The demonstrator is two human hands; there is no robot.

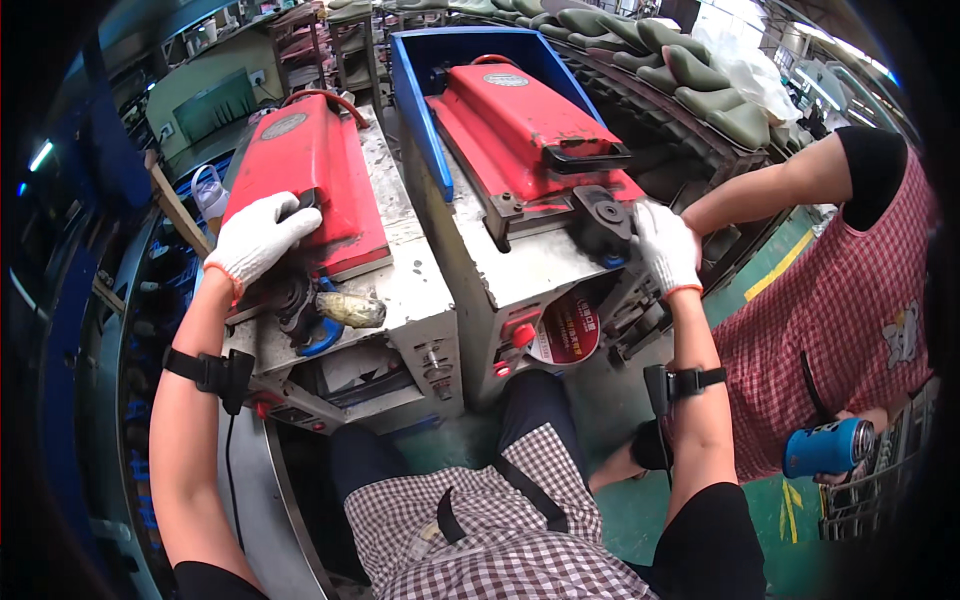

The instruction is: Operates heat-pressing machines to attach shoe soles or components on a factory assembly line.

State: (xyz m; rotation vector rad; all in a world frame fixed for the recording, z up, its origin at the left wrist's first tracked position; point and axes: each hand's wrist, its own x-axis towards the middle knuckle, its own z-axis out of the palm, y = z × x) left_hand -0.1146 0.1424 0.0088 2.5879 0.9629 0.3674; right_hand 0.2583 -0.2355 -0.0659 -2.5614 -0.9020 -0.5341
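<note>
My left hand (262, 238), in a white knit glove, is closed on the black handle (309, 198) at the front of the left machine's red cover (330, 170). Below it, a lever grip wrapped in worn tape (350, 310) sticks out from a dark pivot. My right hand (665, 248), gloved alike, is closed beside the dark round pivot (605, 212) of the right machine; what its fingers hold is hidden. The right machine's red cover (530, 110) lies down, its black handle (588, 156) untouched by me.
A person in a red checked apron (810, 330) stands close at right, one forearm reaching behind my right glove, the other hand with a blue drink container (828, 447). Green-grey shoe-shaped pieces (690, 70) fill a rack behind. A pale lidded bottle (208, 195) stands at left.
</note>
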